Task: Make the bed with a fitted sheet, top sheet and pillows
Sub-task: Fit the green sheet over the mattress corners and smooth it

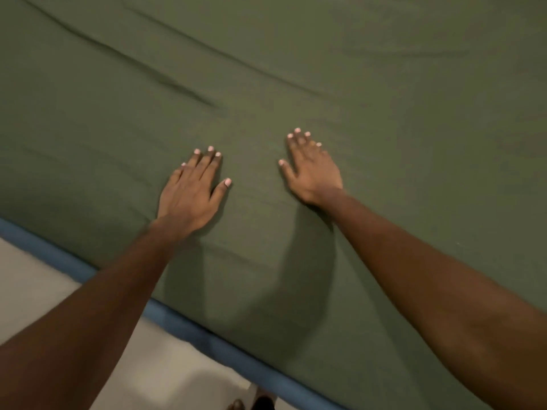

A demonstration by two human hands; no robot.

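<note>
A dark green sheet (325, 69) covers the bed and fills most of the view. Long creases run across its upper left part. My left hand (191, 192) lies flat on the sheet, palm down, fingers straight and close together. My right hand (312, 168) lies flat on the sheet a little to the right and farther in, fingers straight. Both forearms reach in from the bottom corners. No pillows are in view.
A blue edge (189, 327) runs diagonally along the near side of the bed, under the green sheet. Below it is pale floor (32, 285). A foot (236, 405) shows at the bottom edge.
</note>
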